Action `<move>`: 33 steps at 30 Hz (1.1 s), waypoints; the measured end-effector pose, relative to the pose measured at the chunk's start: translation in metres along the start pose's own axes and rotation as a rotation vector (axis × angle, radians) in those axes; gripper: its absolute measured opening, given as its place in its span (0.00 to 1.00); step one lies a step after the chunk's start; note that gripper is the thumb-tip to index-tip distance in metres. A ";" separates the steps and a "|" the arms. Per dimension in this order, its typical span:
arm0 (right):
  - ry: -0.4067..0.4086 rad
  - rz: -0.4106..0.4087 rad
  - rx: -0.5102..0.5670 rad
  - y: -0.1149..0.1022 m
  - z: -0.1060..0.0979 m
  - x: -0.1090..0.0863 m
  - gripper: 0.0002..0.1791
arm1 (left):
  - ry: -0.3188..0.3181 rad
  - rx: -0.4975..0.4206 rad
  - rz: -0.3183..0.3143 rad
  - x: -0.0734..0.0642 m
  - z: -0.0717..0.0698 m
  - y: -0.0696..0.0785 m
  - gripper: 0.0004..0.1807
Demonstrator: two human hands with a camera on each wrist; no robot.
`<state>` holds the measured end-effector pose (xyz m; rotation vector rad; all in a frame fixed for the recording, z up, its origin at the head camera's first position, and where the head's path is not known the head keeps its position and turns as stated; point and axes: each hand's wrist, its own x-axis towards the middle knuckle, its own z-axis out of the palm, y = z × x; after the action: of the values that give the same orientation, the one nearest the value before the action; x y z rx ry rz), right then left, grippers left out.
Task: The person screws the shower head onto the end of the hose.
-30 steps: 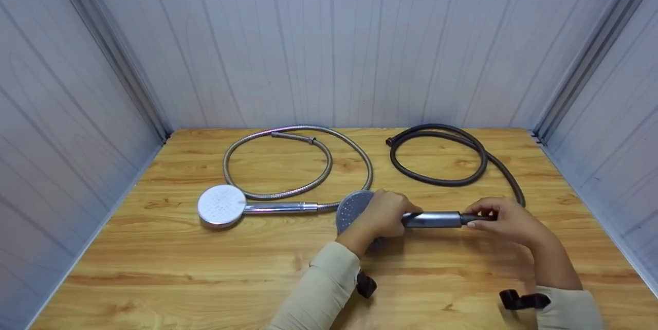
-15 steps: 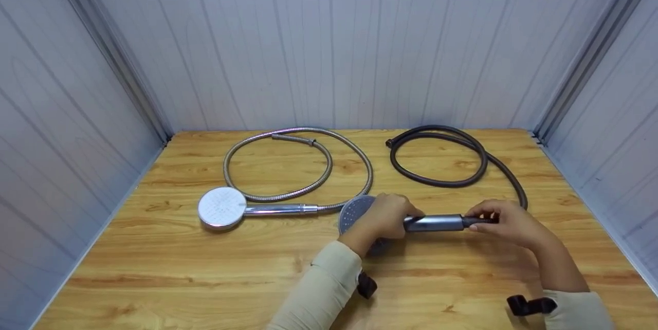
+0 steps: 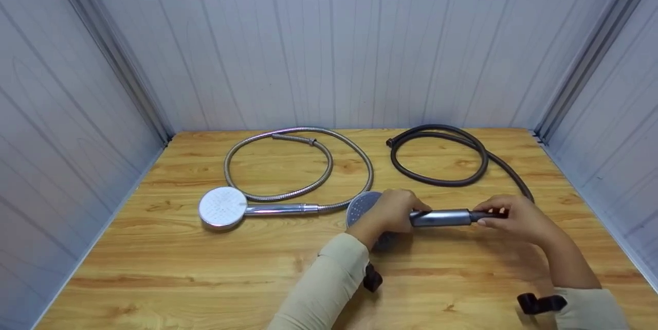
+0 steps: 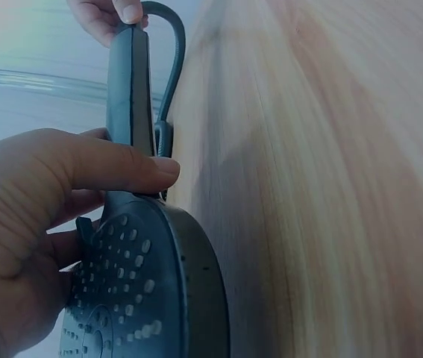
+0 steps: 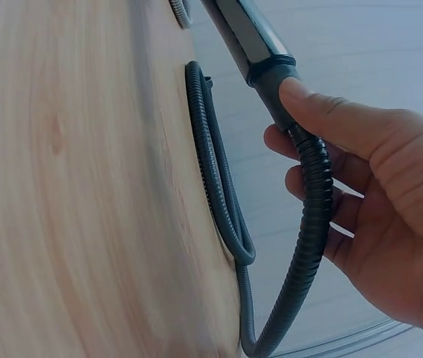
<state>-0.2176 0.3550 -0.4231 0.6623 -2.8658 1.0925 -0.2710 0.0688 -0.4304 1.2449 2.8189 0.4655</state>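
A dark grey shower head with a pale nozzle face lies across both hands' grip, its handle pointing right. My left hand grips it at the neck, thumb over the handle in the left wrist view. The fingers and thumb of my right hand pinch the collar at the end of the black shower hose, right where it meets the handle. From there the hose bends down to the table and loops at the back right.
A chrome shower head lies at the left, joined to a coiled metal hose behind it. The wooden table is enclosed by pale panel walls at the back and both sides.
Both hands have shifted slightly to the right, carrying the dark shower head and the hose end along. The chrome shower head stays in place.
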 end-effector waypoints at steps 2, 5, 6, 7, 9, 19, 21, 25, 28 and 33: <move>0.005 0.019 -0.004 0.001 -0.001 0.000 0.11 | 0.006 0.009 0.011 0.002 0.000 -0.001 0.31; 0.011 0.042 -0.001 0.004 -0.003 0.000 0.12 | 0.025 0.019 0.030 0.005 0.001 -0.002 0.30; 0.012 0.047 0.004 0.005 -0.003 0.000 0.12 | 0.031 0.021 0.036 0.006 0.001 -0.003 0.30; 0.013 0.050 0.008 0.006 -0.003 0.000 0.12 | 0.035 0.017 0.041 0.007 0.001 -0.003 0.30; 0.018 0.056 0.017 0.008 -0.004 0.001 0.13 | 0.034 -0.005 0.046 0.008 0.002 -0.004 0.30; 0.037 0.094 0.016 0.018 -0.007 0.001 0.13 | 0.023 -0.103 0.052 0.015 0.007 -0.009 0.30; 0.034 0.101 0.024 0.020 -0.008 0.001 0.13 | 0.020 -0.121 0.046 0.017 0.009 -0.009 0.30; 0.026 0.120 0.034 0.025 -0.008 0.001 0.14 | 0.002 -0.163 0.032 0.019 0.013 -0.009 0.30; 0.016 0.136 0.040 0.028 -0.009 0.001 0.14 | -0.006 -0.177 0.032 0.022 0.015 -0.009 0.30; 0.007 0.152 0.052 0.033 -0.010 0.004 0.15 | -0.006 -0.171 0.029 0.025 0.017 -0.010 0.29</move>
<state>-0.2354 0.3820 -0.4353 0.4470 -2.9323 1.1880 -0.2930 0.0853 -0.4466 1.2525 2.6916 0.6859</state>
